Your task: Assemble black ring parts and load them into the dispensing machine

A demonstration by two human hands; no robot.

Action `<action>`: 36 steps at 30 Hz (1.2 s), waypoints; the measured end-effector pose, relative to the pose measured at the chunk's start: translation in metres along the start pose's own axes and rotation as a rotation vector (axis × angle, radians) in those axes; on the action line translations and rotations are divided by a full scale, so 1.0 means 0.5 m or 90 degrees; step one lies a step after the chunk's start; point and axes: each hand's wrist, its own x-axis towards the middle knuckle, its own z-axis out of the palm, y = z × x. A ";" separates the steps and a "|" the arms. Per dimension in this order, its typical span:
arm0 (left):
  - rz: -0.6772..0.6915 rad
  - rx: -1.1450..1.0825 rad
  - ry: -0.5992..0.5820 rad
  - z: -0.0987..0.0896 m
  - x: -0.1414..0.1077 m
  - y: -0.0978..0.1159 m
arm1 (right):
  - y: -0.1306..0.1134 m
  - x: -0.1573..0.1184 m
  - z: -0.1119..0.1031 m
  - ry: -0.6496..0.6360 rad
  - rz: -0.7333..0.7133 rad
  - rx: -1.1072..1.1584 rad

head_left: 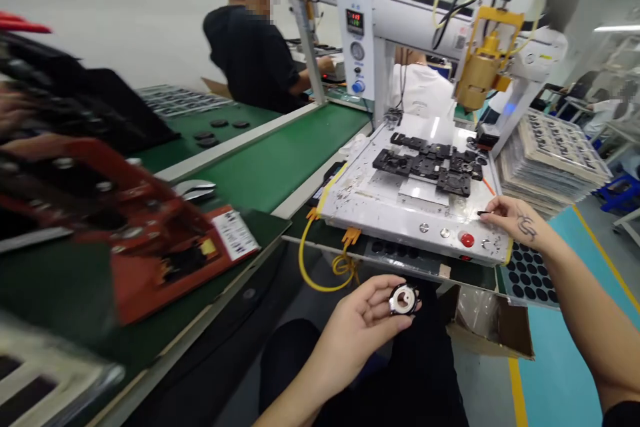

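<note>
My left hand [367, 313] is closed around the edge of a small round part [403, 299], a black ring with a white and silvery inside, held above my lap. My right hand [515, 219] is over the front right of the white machine base [375, 203], thumb and fingers pinched on a small thin black piece [483, 213]. Its exact kind is too small to make out. Beyond that hand, black fixture blocks [425, 163] stand on the base. A red button [467, 239] lies just below the right hand. A brass-coloured press head [475, 80] hangs above the fixtures.
Blurred red fixtures [150, 293] stand on the left bench. A green belt [270, 160] runs behind it. Stacked trays [555, 147] and a sheet of black discs [530, 273] are at right. A cardboard box [520, 340] is below. A co-worker [255, 47] sits beyond.
</note>
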 end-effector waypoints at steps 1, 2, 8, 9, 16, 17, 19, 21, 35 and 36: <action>0.003 -0.014 0.003 0.002 -0.002 0.000 | -0.012 -0.015 0.002 -0.001 -0.002 0.025; 0.005 -0.028 0.003 0.003 -0.003 0.000 | -0.027 -0.033 0.007 -0.007 0.001 0.046; 0.018 -0.056 0.014 -0.003 -0.013 -0.019 | -0.120 -0.173 0.137 -0.042 0.056 0.260; 0.019 -0.053 0.016 -0.004 -0.016 -0.021 | -0.132 -0.189 0.169 -0.062 0.076 0.306; 0.008 -0.073 0.042 -0.020 -0.028 -0.030 | -0.166 -0.212 0.300 -0.087 0.158 0.498; 0.004 -0.079 0.044 -0.023 -0.028 -0.031 | -0.167 -0.210 0.304 -0.093 0.160 0.512; -0.009 -0.090 0.046 -0.029 -0.028 -0.034 | -0.169 -0.207 0.309 -0.100 0.158 0.531; -0.020 -0.104 0.054 -0.032 -0.029 -0.037 | -0.167 -0.205 0.314 -0.096 0.158 0.541; -0.018 -0.132 0.039 -0.034 -0.043 -0.033 | -0.131 -0.219 0.321 -0.245 0.240 0.607; -0.017 -0.132 0.038 -0.035 -0.043 -0.035 | -0.130 -0.221 0.320 -0.249 0.236 0.600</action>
